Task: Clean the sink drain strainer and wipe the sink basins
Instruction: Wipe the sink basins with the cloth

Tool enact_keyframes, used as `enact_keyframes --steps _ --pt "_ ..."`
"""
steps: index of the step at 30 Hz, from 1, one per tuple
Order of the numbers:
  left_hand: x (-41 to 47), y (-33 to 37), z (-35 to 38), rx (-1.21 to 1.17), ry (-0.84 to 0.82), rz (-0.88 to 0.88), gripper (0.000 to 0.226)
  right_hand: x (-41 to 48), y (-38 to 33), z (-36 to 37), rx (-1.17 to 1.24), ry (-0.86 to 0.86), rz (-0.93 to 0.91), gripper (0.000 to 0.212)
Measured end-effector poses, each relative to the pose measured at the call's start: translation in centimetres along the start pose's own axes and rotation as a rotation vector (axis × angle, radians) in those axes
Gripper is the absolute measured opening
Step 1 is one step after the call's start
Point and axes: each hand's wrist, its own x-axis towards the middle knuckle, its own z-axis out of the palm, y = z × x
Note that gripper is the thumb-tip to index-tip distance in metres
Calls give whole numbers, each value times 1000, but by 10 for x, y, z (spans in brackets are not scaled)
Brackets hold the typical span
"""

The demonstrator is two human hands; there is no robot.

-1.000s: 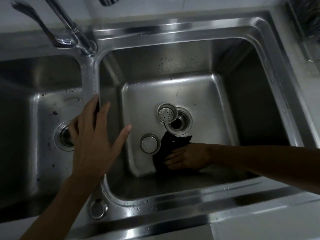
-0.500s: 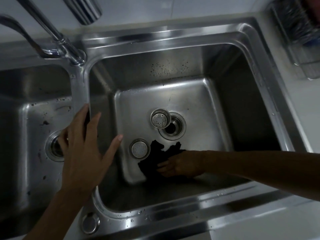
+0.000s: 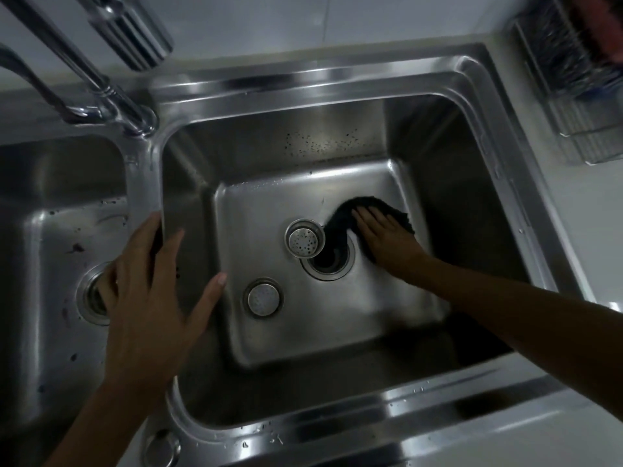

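Observation:
My right hand (image 3: 387,239) presses flat on a black cloth (image 3: 342,219) on the floor of the right basin (image 3: 269,345), just right of the open drain hole (image 3: 328,262). A perforated steel strainer (image 3: 304,242) lies tipped at the drain's left edge. A second round strainer (image 3: 263,298) lies flat further left and nearer to me. My left hand (image 3: 148,294) rests with fingers spread on the divider (image 3: 143,183) between the two basins. The left basin (image 3: 50,298) shows dark specks and its own drain (image 3: 91,298), partly hidden by my left hand.
The faucet (image 3: 111,92) rises at the back of the divider with a spray head (image 3: 135,35) above it. A wire rack (image 3: 573,89) stands on the counter at the back right. Dark specks dot the right basin's rear wall (image 3: 320,143).
My right hand has swept the black cloth from the front of the basin floor, past the drain, to the far right. The left hand stays on the divider.

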Motion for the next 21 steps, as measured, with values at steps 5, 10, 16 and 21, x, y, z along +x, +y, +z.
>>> enact_keyframes --steps 5,10,16,21 --pt "2 2 -4 -10 -60 -20 80 34 5 -24 -45 -56 262 69" --pt "1 3 -6 -5 -82 -49 81 11 4 -23 -229 -181 449 59" --pt "0 0 0 -15 -5 -18 78 -41 -16 -6 -477 -600 277 38" --pt "-1 0 -1 16 12 20 80 -81 -24 -27 -121 -814 233 37"
